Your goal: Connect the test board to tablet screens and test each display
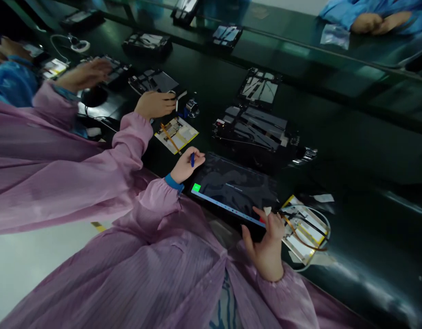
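Our left hand (pixel 185 167), fingers curled, pinches a small blue pen (pixel 192 159) at the dark flat tablet (pixel 236 185); our right hand (pixel 267 242) grips its near corner.

Pink striped gown sleeves, blue inner cuff.

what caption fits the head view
Left hand with a blue pen, right hand on a lit tablet.
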`<state>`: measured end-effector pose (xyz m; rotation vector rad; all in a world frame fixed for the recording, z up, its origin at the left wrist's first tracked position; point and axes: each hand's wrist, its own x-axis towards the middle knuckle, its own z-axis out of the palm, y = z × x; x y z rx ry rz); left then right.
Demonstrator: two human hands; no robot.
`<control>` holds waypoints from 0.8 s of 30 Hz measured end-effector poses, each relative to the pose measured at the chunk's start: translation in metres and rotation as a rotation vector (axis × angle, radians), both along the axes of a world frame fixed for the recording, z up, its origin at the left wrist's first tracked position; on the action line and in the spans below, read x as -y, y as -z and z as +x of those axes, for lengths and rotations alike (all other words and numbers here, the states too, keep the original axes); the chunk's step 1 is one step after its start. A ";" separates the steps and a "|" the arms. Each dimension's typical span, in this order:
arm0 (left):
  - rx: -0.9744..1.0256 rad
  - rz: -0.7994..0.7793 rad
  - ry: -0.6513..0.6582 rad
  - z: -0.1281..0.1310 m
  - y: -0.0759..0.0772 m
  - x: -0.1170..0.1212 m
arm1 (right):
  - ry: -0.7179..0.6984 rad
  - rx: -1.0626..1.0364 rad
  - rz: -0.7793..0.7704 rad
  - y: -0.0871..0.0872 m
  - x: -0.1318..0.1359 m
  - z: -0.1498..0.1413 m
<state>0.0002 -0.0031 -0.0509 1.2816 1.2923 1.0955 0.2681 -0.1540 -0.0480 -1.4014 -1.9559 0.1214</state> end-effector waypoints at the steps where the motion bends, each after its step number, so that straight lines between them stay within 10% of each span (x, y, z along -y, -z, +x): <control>1: 0.023 0.009 -0.043 0.004 0.002 -0.004 | 0.003 0.017 -0.021 0.000 0.000 -0.001; 24: 0.191 0.197 0.089 -0.001 0.017 -0.018 | -0.180 0.250 0.132 0.001 -0.014 -0.006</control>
